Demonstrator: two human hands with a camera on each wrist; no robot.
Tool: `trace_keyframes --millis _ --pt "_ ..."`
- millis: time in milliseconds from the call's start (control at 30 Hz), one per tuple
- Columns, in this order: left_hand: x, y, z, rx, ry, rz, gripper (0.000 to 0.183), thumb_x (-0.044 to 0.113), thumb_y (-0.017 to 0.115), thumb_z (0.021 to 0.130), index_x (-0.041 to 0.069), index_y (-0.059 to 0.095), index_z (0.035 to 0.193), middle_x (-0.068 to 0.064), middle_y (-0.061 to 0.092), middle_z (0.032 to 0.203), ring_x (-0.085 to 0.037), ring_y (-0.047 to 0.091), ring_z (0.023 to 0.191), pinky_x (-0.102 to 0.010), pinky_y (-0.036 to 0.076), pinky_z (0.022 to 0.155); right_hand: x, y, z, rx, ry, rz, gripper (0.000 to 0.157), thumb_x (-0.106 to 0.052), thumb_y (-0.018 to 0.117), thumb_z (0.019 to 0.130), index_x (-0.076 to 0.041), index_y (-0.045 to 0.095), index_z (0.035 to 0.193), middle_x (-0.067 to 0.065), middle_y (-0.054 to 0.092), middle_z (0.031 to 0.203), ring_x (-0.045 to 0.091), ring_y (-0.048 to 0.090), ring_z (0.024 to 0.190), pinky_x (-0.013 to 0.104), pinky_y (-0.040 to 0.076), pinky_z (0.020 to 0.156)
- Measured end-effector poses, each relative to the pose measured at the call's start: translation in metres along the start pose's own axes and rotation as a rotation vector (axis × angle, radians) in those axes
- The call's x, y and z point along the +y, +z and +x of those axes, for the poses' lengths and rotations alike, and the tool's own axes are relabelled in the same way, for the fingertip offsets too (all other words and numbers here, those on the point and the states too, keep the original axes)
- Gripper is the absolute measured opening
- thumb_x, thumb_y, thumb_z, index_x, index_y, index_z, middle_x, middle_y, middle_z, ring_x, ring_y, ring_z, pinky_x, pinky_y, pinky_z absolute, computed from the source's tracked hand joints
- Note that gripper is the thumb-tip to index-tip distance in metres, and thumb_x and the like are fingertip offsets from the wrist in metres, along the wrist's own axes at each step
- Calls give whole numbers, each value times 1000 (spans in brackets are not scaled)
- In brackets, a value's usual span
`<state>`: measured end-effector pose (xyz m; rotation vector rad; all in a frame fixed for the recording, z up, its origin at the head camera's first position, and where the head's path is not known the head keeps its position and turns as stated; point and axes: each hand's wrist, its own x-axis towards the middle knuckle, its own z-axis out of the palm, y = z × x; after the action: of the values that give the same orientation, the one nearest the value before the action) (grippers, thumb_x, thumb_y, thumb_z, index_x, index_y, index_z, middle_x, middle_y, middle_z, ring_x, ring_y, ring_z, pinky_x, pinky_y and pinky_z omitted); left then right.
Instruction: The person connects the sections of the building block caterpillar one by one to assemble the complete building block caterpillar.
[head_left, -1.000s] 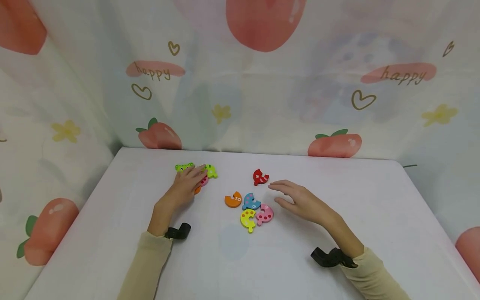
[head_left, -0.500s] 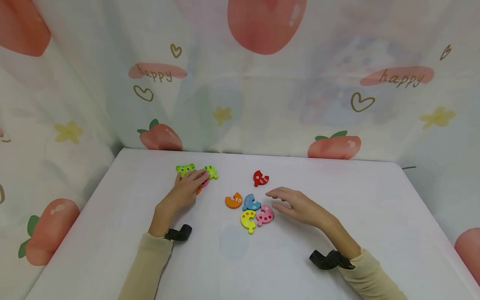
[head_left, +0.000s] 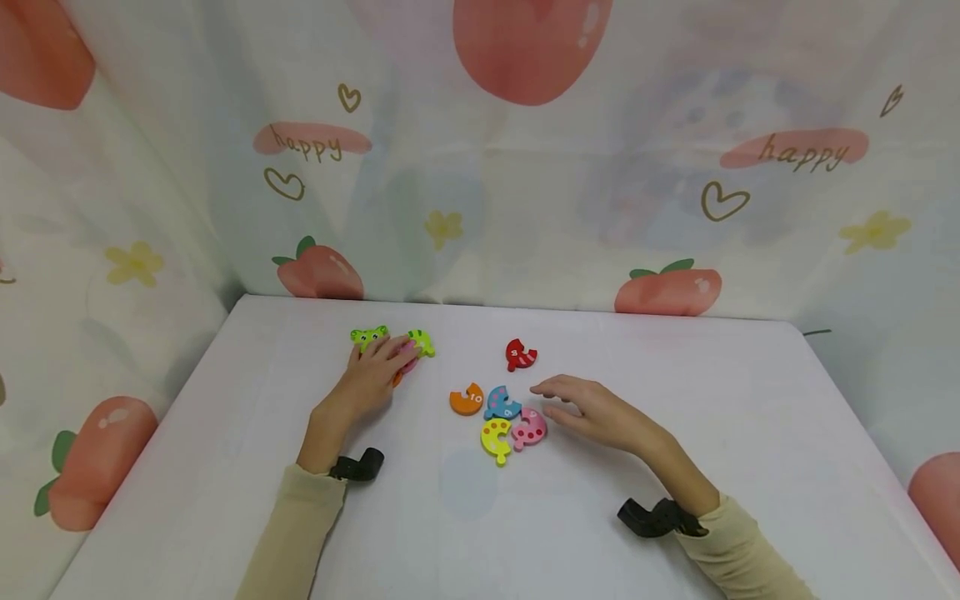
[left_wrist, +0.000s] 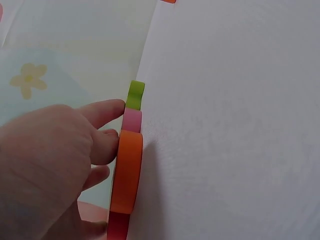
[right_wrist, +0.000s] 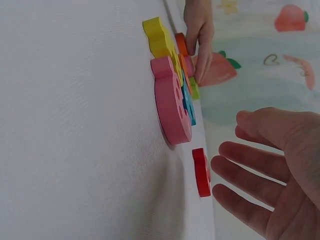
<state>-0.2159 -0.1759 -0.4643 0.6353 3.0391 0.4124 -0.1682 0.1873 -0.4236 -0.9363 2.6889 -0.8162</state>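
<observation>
My left hand (head_left: 366, 379) rests its fingertips on a joined row of wooden puzzle pieces at the table's far left. Beyond its fingers show a green animal head (head_left: 367, 335) with eyes and a green striped piece (head_left: 422, 342). A pink piece (left_wrist: 132, 120), an orange piece (left_wrist: 128, 172) and a red piece (left_wrist: 118, 227) line up under that hand in the left wrist view. Fingers loosely spread, my right hand (head_left: 600, 410) hovers holding nothing. It is close to a pink spotted piece (head_left: 530, 430) and a red piece numbered 8 (head_left: 520, 355).
Mid-table lie an orange piece numbered 10 (head_left: 467, 400), a blue spotted piece (head_left: 502, 403) and a yellow spotted piece (head_left: 495, 440). A printed curtain (head_left: 480, 225) rises behind the white table (head_left: 420, 533). Each wrist wears a black camera mount (head_left: 358, 465).
My right hand has drifted slightly left toward the loose pieces. The left fingers have shifted a little on the row, uncovering more of the green head. The loose pieces stay put.
</observation>
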Motion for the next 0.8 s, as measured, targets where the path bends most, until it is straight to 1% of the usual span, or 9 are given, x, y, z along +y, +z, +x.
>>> trace_keyframes --millis 200,433,800 --pt "1 0 1 -32 -11 -2 52 7 41 98 24 44 146 -1 35 157 -36 23 148 -74 14 112 -2 2 0 -9 -1 -4 37 -18 64 93 -7 61 129 6 64 128 23 59 121 42 51 100" --pt "1 1 1 -60 -25 -7 52 8 40 99 26 41 148 2 34 158 -33 24 149 -73 11 113 -1 4 0 -27 -2 -22 37 -18 63 94 -7 61 129 6 64 129 24 58 123 43 50 101" --pt "1 1 2 -59 -25 -19 49 11 42 101 26 43 147 1 33 159 -35 26 148 -73 9 113 -1 3 0 -48 -2 -17 38 -18 64 93 -7 60 129 6 63 130 24 58 123 42 50 101"
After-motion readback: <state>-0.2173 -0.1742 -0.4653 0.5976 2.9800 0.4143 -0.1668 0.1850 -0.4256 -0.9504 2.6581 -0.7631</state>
